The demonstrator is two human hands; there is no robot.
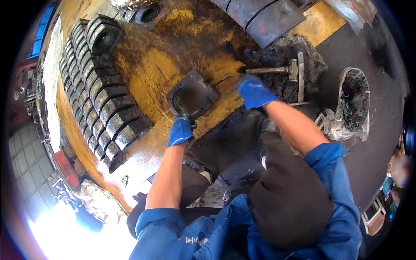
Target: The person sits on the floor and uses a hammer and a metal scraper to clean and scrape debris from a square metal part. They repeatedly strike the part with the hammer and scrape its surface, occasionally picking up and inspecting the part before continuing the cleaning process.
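Note:
My left hand [180,131], in a blue glove with dirty fingertips, is closed on the near edge of a dark metal block [173,96]. The block lies on the yellow, grease-stained worktop and has a large round opening. My right hand [255,92], also gloved in blue, is to the right of the block. Its darkened fingers are beside the handle end of a hammer [293,70] and look apart from it. How those fingers are bent, and whether anything is in them, is hard to make out.
Rows of stacked similar metal blocks [104,93] stand at the left. Large curved dark plates [275,19] lie at the far right of the worktop [151,65]. Black grimy material [277,56] surrounds the hammer. An open sack [368,99] with dark contents stands at the right.

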